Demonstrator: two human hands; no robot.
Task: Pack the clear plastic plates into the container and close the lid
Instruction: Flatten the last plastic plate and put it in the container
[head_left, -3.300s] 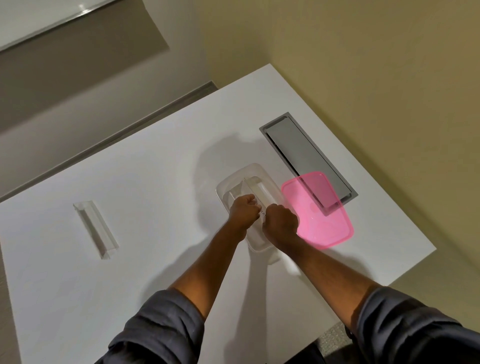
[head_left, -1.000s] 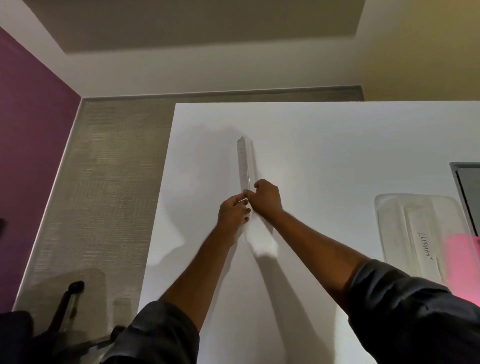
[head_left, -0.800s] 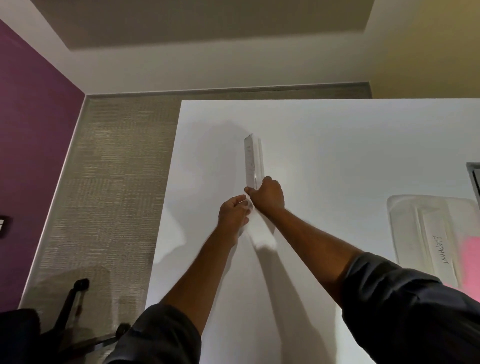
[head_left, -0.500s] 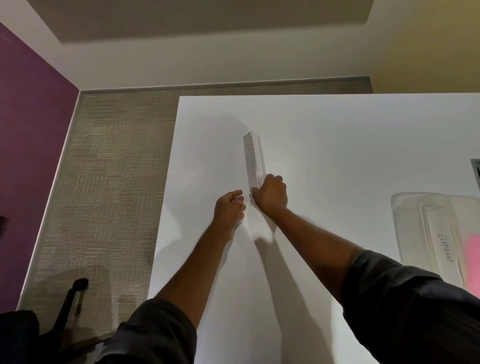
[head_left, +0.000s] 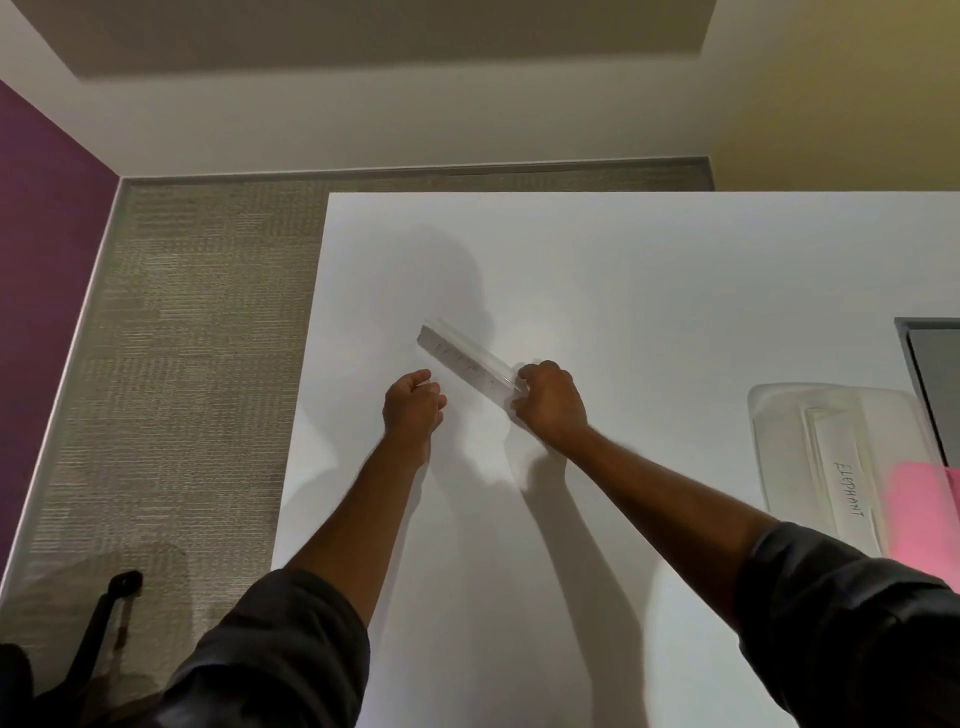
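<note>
The clear plastic plate (head_left: 467, 362) sits in your right hand (head_left: 550, 405), pinched at its near end between thumb and fingertips; its long body slants away up and to the left, over the middle of the white table (head_left: 623, 291), nearer the left edge than the right; you cannot tell whether its far end touches the surface or hangs just above it; faint marks run along its face, too blurred to read. Your left hand (head_left: 414, 402) hovers just beside the plate on its left, apart from it, fingers loosely curled and gripping nothing. The container (head_left: 779, 415) lies well apart by the table's right edge, translucent and uncovered; inside it rests another clear plate (head_left: 844, 488) lettered ELEPHANT; the pink lid (head_left: 917, 512) lies against the container's right side, partly cut by the frame. A grey panel (head_left: 935, 379) is set in the table beyond the container; dark sleeves (head_left: 280, 649) cover both forearms near the elbows.
</note>
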